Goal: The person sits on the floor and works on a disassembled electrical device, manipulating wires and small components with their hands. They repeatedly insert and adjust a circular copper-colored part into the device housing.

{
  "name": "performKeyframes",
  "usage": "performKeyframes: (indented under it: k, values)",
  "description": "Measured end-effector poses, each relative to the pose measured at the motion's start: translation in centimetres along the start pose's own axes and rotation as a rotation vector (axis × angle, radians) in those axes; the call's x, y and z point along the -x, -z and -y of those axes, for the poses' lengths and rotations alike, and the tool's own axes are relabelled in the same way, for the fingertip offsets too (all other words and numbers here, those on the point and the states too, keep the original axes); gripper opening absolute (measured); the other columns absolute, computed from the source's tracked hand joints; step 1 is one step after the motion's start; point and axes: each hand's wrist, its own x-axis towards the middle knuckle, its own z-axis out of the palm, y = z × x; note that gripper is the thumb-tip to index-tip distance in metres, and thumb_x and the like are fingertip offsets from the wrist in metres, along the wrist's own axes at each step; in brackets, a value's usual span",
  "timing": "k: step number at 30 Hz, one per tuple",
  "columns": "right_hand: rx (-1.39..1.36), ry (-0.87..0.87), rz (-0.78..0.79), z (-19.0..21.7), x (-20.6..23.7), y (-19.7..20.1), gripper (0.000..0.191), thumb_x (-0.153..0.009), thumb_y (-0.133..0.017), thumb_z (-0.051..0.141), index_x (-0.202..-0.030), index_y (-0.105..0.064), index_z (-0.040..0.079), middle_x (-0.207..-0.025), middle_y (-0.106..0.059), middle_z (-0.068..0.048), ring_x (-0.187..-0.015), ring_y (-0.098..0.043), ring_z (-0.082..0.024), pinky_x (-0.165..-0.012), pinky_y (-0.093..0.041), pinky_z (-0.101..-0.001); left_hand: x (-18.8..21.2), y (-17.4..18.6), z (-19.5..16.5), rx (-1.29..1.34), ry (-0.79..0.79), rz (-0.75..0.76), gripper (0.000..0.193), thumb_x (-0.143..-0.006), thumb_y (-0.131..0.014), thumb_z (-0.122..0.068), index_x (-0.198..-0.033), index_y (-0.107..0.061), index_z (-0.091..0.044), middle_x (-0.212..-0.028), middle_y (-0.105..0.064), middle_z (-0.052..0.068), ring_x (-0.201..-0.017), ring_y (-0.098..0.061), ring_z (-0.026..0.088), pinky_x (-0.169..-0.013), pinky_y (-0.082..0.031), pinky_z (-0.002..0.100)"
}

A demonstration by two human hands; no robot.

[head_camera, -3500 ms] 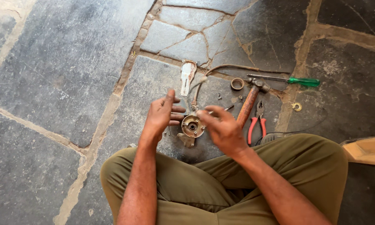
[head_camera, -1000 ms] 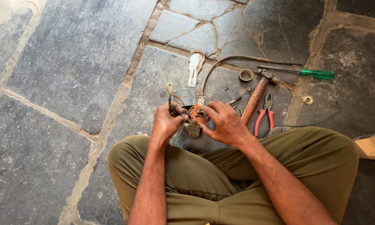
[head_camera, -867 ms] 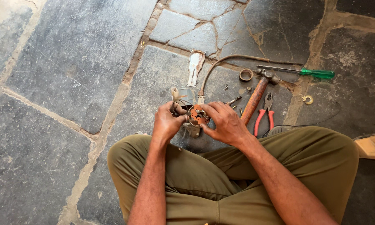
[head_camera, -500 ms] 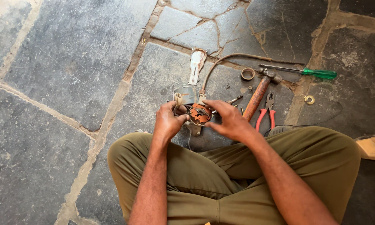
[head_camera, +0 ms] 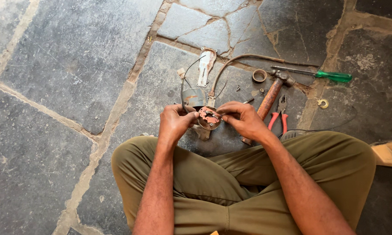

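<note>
Round reddish metal disc part (head_camera: pixel 209 118) | centre frame, above lap | left hand (head_camera: pixel 175 123) and right hand (head_camera: pixel 241 119) pinched its edges, steadying it for inspection | hammer (head_camera: pixel 269 99) beside.

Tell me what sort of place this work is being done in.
Probably an informal floor-level repair spot, perhaps a courtyard or porch. The person sits cross-legged on a dark irregular stone-slab floor, with a wooden-handled hammer, a green-handled screwdriver and red-handled pliers laid out on the stone, not a bench.

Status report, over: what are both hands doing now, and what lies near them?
Left hand and right hand both grip round reddish part. Held above stone floor. Hammer, red pliers beside right hand.
</note>
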Motion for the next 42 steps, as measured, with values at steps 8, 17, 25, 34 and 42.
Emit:
performKeyframes:
  k: [8,17,25,34,42]
  values:
    - [-0.03,-0.018,0.018,-0.5,0.0,-0.1,0.023,-0.091,-0.067,-0.004,-0.113,-0.075,-0.001,-0.113,-0.072,-0.005,-0.101,-0.069,-0.012,-0.087,-0.057,-0.0267,0.0,0.1,-0.2,-0.007,0.011,0.001,0.015,-0.081,-0.082,-0.013,-0.089,-0.08,0.0,-0.073,-0.078,0.008,-0.062,-0.073,0.01,-0.057,-0.059,0.025]
    - [0.087,-0.027,0.061,1.5,0.3,0.2,0.024,-0.087,-0.075,0.007,-0.11,-0.077,0.004,-0.114,-0.074,-0.005,-0.101,-0.071,-0.015,-0.087,-0.058,-0.0294,0.3,0.3,-0.8,-0.029,0.06,0.037,0.016,-0.08,-0.082,-0.013,-0.092,-0.08,-0.002,-0.074,-0.078,0.007,-0.062,-0.073,0.01,-0.057,-0.061,0.026]
    - [0.316,0.239,0.041,2.1,0.6,-0.3,0.032,-0.078,-0.084,0.012,-0.109,-0.077,0.009,-0.115,-0.071,-0.009,-0.105,-0.07,-0.025,-0.09,-0.057,-0.0366,0.2,0.1,-0.2,-0.079,0.027,0.048,0.013,-0.08,-0.082,-0.011,-0.089,-0.08,-0.002,-0.073,-0.078,0.007,-0.062,-0.072,0.01,-0.057,-0.059,0.026]
    - [0.446,0.302,-0.025,1.2,1.1,-0.9,0.042,-0.081,-0.082,0.01,-0.122,-0.07,0.009,-0.118,-0.068,-0.011,-0.109,-0.066,-0.029,-0.092,-0.054,-0.0417,-0.1,0.1,0.3,-0.112,-0.021,0.049,0.013,-0.078,-0.083,-0.008,-0.089,-0.079,-0.003,-0.075,-0.078,0.006,-0.064,-0.073,0.009,-0.059,-0.059,0.025]
    - [0.406,0.175,-0.027,1.9,1.1,-1.6,0.041,-0.083,-0.079,0.008,-0.123,-0.07,0.011,-0.132,-0.059,-0.014,-0.103,-0.069,-0.03,-0.085,-0.057,-0.0404,-0.1,0.1,0.3,-0.183,-0.04,0.03,0.014,-0.076,-0.084,-0.007,-0.089,-0.08,-0.005,-0.079,-0.079,0.006,-0.07,-0.073,0.011,-0.065,-0.059,0.028]
